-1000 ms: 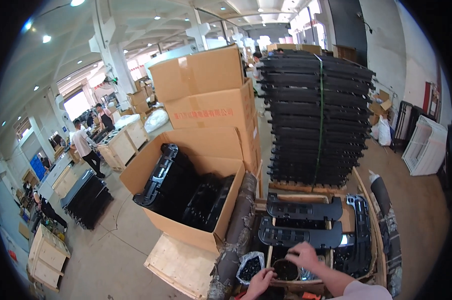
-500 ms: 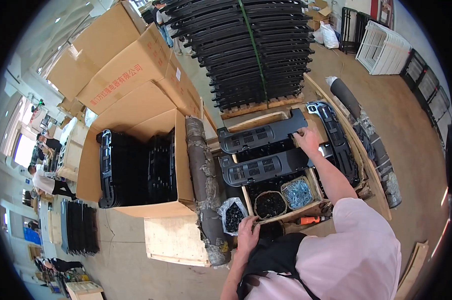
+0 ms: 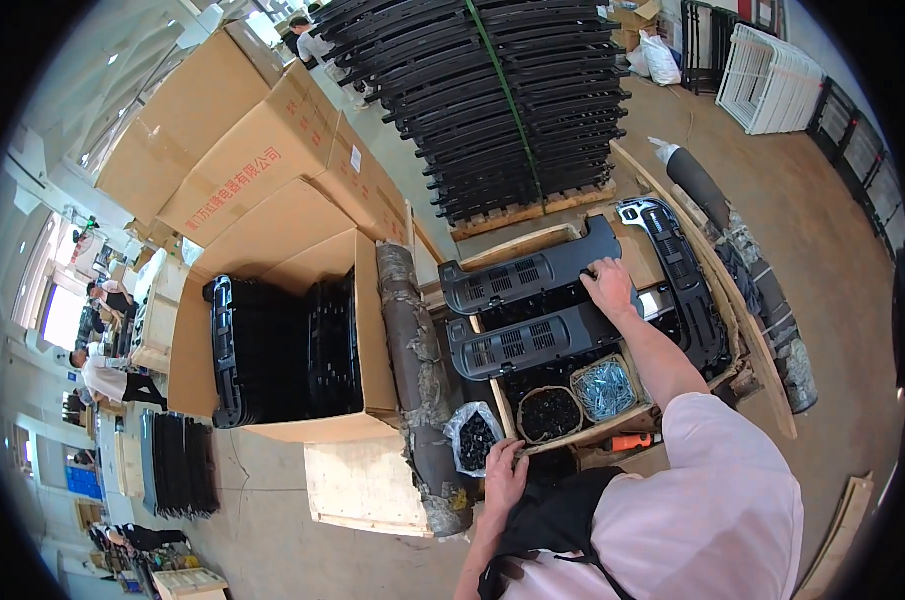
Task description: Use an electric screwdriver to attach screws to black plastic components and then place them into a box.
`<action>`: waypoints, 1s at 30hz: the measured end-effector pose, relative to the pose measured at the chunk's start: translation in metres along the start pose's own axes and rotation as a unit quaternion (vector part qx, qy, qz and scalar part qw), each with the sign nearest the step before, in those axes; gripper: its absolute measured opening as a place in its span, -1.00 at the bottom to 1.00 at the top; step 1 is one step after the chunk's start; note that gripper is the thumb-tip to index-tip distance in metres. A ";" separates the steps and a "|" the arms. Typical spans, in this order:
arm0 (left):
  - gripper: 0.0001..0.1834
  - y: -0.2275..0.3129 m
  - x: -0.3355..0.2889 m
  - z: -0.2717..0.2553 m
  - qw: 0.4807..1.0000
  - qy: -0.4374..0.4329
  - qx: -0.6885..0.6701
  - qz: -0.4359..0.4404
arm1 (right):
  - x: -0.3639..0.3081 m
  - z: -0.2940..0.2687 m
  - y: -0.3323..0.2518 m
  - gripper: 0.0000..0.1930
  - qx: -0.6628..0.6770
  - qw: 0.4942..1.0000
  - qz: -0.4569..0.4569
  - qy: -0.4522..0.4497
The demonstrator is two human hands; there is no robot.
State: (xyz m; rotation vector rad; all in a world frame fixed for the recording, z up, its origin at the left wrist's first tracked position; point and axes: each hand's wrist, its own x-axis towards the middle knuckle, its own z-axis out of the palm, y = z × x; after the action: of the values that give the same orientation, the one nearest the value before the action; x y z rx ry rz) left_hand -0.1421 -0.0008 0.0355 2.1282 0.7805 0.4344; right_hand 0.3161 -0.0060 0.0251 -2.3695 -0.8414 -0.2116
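Observation:
My right hand [image 3: 611, 288] is over the right end of a dark grey vented plastic panel [image 3: 523, 275], fingertips pinched on what looks like a small black part. A second grey vented panel [image 3: 528, 342] lies in front of the first, partly under my forearm. My left hand [image 3: 506, 474] rests with loosely bent fingers on the near edge of the wooden crate, holding nothing. Beside it sits a clear plastic bag [image 3: 476, 438] of small black parts. In the crate are a tub of black parts [image 3: 550, 413] and a tub of silver screws [image 3: 604, 390].
A black frame-like panel [image 3: 685, 290] stands along the crate's right side. An orange-handled tool [image 3: 633, 441] lies near my body. To the left are a wrapped roll [image 3: 410, 345] and an open carton [image 3: 285, 432] of black panels. Beyond stands a strapped black stack [image 3: 503, 110].
The view has shifted slightly, so the scene sits a little lower and to the right. My right hand stays at the panel's end; its fingers have tilted a little. My left hand keeps its place.

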 end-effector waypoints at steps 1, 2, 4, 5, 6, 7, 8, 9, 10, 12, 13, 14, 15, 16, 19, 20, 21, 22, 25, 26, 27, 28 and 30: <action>-0.62 0.000 0.000 0.000 1.000 0.001 0.000 -0.002 | -0.001 0.000 0.000 -0.74 0.005 1.000 0.001 -0.002; -0.62 0.000 0.000 0.001 1.000 0.000 0.000 -0.002 | -0.001 0.001 0.001 -0.73 0.011 1.000 0.002 -0.004; -0.62 0.000 0.001 0.002 1.000 0.004 0.002 -0.004 | -0.002 0.001 0.000 -0.71 0.013 1.000 0.015 0.003; -0.62 0.000 0.001 0.002 1.000 0.003 0.002 -0.004 | -0.002 0.000 -0.001 -0.70 0.016 0.999 0.027 0.010; -0.62 0.000 0.001 0.003 1.000 0.002 0.003 -0.004 | -0.002 -0.002 -0.001 -0.70 0.016 0.999 0.028 0.010; -0.62 0.000 0.001 0.003 1.000 0.002 0.004 -0.004 | -0.002 -0.004 -0.001 -0.69 0.013 0.999 0.034 -0.012; -0.62 0.001 0.001 0.004 1.000 0.002 0.005 -0.004 | -0.003 -0.005 -0.001 -0.69 0.009 0.999 0.040 -0.035; -0.62 0.001 0.000 0.004 1.000 -0.001 0.010 -0.004 | -0.003 -0.006 -0.001 -0.69 0.010 0.999 0.041 -0.035; -0.61 0.002 -0.001 0.004 1.000 -0.005 0.016 -0.005 | -0.004 -0.006 -0.001 -0.69 -0.003 0.999 0.014 -0.032; -0.61 0.002 -0.005 0.004 1.000 -0.009 0.021 -0.007 | -0.007 -0.008 -0.001 -0.69 -0.014 0.999 -0.012 -0.030; -0.60 0.004 -0.005 0.004 1.000 -0.012 0.026 -0.009 | -0.008 -0.009 -0.001 -0.70 -0.017 0.999 -0.014 -0.035; -0.60 0.005 -0.007 0.004 1.000 -0.012 0.027 -0.011 | -0.010 -0.010 -0.001 -0.70 -0.019 0.999 -0.016 -0.041; -0.60 0.005 -0.009 0.005 0.999 -0.013 0.026 -0.012 | -0.012 -0.011 0.002 -0.70 -0.019 0.999 -0.015 -0.044; -0.59 0.007 -0.009 0.004 0.999 -0.014 0.027 -0.013 | -0.014 -0.014 0.002 -0.70 -0.009 0.999 -0.012 -0.051; -0.59 0.008 -0.010 0.009 0.999 -0.015 0.032 -0.008 | -0.021 -0.023 0.006 -0.70 0.022 0.999 -0.002 -0.041; -0.60 0.009 -0.011 0.009 1.000 -0.011 0.029 -0.007 | -0.024 -0.031 0.001 -0.70 0.046 0.999 0.001 -0.021; -0.60 0.008 -0.010 0.009 0.999 -0.015 0.029 -0.018 | -0.027 -0.037 -0.004 -0.70 0.046 0.998 0.004 -0.032; -0.60 0.008 -0.008 0.008 0.999 -0.010 0.030 -0.013 | -0.029 -0.046 -0.014 -0.70 0.085 0.996 -0.016 -0.038; -0.62 0.014 -0.004 0.005 0.999 -0.004 0.034 -0.003 | -0.051 -0.078 -0.044 -0.77 0.148 0.987 -0.053 -0.045; -0.62 0.012 -0.002 0.005 0.999 -0.008 0.039 -0.007 | -0.062 -0.084 -0.052 -0.81 0.169 0.978 -0.092 -0.082; -0.62 0.012 0.001 0.006 0.999 -0.011 0.039 -0.014 | -0.074 -0.085 -0.056 -0.85 0.191 0.966 -0.130 -0.118; -0.62 0.014 0.005 0.008 0.999 -0.011 0.038 -0.012 | -0.089 -0.087 -0.058 -0.91 0.194 0.957 -0.171 -0.133; -0.61 0.016 0.010 0.008 0.999 -0.005 0.039 -0.006 | -0.123 -0.067 -0.055 -0.89 0.198 0.930 -0.209 -0.230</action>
State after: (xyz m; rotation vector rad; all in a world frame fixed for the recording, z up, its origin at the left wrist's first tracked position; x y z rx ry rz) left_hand -0.1243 -0.0071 0.0439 2.1945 0.8151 0.3931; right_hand 0.1893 -0.0761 0.0643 -1.8561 -1.4563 0.3356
